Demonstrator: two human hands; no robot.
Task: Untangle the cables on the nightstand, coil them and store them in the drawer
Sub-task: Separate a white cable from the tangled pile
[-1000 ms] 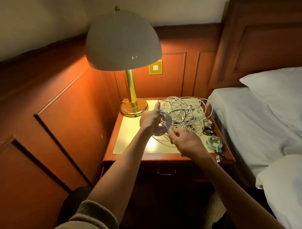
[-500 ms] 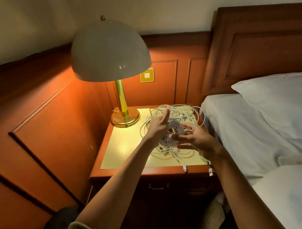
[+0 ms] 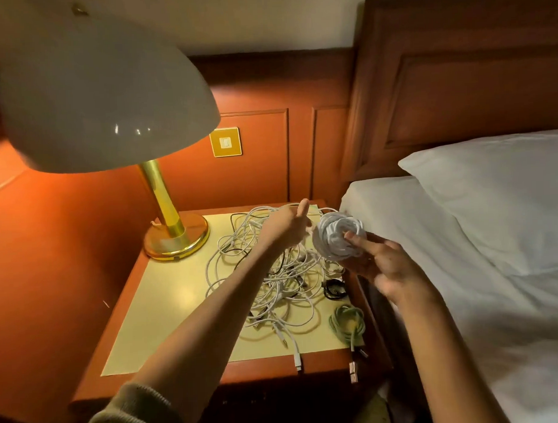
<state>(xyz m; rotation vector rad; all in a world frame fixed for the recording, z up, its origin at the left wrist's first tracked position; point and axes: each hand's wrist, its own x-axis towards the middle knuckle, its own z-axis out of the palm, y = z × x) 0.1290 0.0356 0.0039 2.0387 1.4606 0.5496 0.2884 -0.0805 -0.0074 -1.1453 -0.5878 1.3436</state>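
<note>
A brass lamp [image 3: 174,237] stands at the back left of the nightstand [image 3: 167,310]. A tangle of white cables [image 3: 274,284] covers its middle, with a green coil [image 3: 348,323] at its front right. The left hand [image 3: 287,227] hovers above its back, thumb raised, fingers hidden. Over its right edge, the right hand [image 3: 384,264] clasps a white coil [image 3: 338,236].

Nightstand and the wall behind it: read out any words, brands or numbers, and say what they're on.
No text can be read.
The gold wall plate: only a plain white switch, no lettering.
The cable plugs at the nightstand front: too small to tell.
</note>
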